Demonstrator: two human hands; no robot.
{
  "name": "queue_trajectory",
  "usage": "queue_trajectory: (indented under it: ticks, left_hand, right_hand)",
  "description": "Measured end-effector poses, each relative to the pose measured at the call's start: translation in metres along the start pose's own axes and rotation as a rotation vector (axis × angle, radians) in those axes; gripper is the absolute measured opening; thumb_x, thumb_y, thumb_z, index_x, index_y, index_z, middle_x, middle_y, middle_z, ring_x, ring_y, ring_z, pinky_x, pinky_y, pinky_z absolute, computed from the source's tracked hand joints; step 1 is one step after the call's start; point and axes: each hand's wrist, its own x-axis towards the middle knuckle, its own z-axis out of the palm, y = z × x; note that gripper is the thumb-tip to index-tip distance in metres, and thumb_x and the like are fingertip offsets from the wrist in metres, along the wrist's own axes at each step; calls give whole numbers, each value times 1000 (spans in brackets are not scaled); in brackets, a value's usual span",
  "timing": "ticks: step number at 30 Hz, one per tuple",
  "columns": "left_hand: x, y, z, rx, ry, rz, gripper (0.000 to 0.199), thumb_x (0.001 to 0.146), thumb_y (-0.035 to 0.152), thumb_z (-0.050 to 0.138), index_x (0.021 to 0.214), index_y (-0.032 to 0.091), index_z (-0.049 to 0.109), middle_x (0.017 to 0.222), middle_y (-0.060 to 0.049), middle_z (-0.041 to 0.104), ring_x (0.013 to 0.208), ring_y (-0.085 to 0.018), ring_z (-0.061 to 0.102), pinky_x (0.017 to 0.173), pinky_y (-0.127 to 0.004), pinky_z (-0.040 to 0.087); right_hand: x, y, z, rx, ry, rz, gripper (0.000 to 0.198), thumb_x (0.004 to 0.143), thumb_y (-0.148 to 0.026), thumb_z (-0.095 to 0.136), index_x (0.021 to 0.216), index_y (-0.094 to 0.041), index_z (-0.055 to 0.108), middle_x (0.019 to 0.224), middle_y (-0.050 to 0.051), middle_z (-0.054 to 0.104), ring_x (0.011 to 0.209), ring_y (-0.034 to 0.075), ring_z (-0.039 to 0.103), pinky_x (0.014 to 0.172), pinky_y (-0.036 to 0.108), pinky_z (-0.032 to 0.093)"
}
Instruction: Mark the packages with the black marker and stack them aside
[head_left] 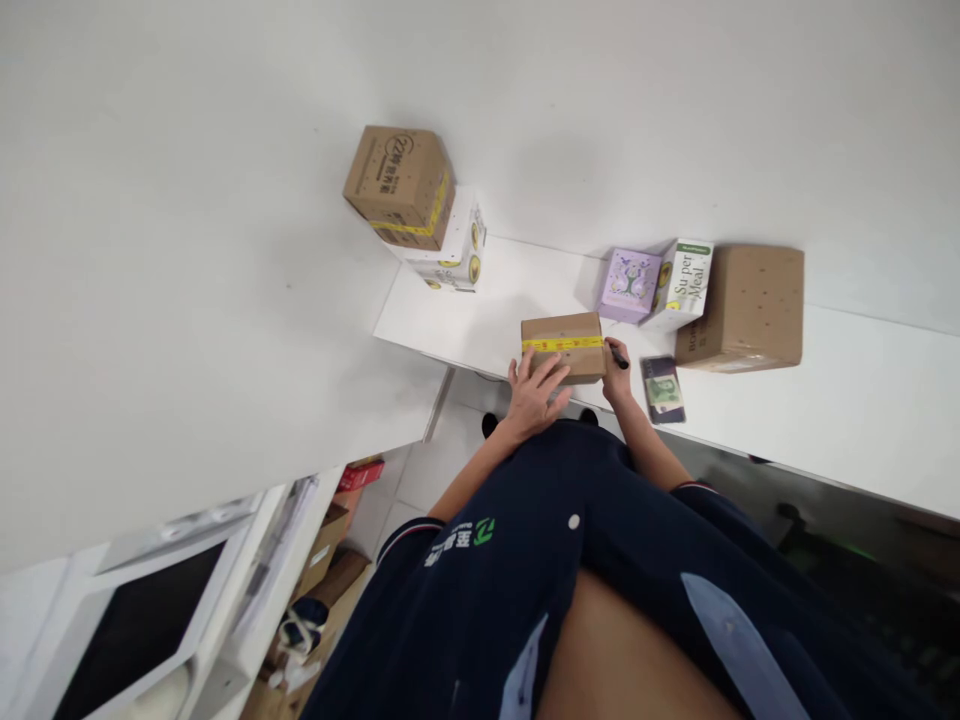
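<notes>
Partly, the hands (534, 397) hide a carton (583, 357) and a black object (619, 357).

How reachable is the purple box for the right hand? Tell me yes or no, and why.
Probably yes: the purple box stands just beyond the right hand, with only white tabletop showing between them. The hand is holding a black pen-like object, though, so it would likely need to put that down first.

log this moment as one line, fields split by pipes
left hand: fingers spread on taped carton | right hand: holding black object beside taped carton | nearby: purple box, white box
</notes>
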Motion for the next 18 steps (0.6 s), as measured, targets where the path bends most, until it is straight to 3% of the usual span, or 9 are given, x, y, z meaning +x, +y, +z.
queue_trajectory:
  ticks: [4,7,9,13,15,18]
  left_hand:
    - [1,-5,5,8,32,10,35,93,38,58,125,29,71,140,-7,64,147,-34,39,122,-57,20]
    - [3,-7,8,-16,85,10,34,94,36,57,123,27,72,137,-10,65,146,-36,39,120,-62,23]
    - [4,-6,9,-56,107,32,31,94,36,56,118,25,74,132,-13,67,143,-36,43,118,-62,28]
    - [11,-5,14,-146,101,126,30,97,35,52,112,23,75,120,-14,70,132,-30,55,115,-53,41]
    - [16,-5,18,-155,97,144,32,97,35,50,115,21,74,121,-15,70,130,-28,57,115,-51,42]
    - [20,-7,26,-125,87,129,39,97,39,50,122,18,71,128,-17,67,132,-29,56,117,-51,38]
  right_hand:
    - [2,-29,-8,142,125,48,38,86,-55,55,105,-22,53,100,4,66,90,18,63,78,33,52]
    - [4,-52,-13,187,271,-128,36,89,-54,55,106,-23,51,83,1,64,73,16,64,72,32,54]
    - [1,-65,-13,143,289,-278,34,91,-56,55,100,-23,52,65,-5,54,57,14,57,65,31,52]
    - [-17,-81,-4,83,100,-359,42,96,-61,45,103,-22,59,51,-9,40,42,13,46,51,29,45]
    - [-26,-84,2,33,-17,-379,47,96,-62,42,109,-21,62,54,-5,49,46,15,52,54,31,49]
    - [-32,-87,4,-62,-157,-448,46,95,-59,46,113,-21,65,79,4,69,65,19,65,69,36,57]
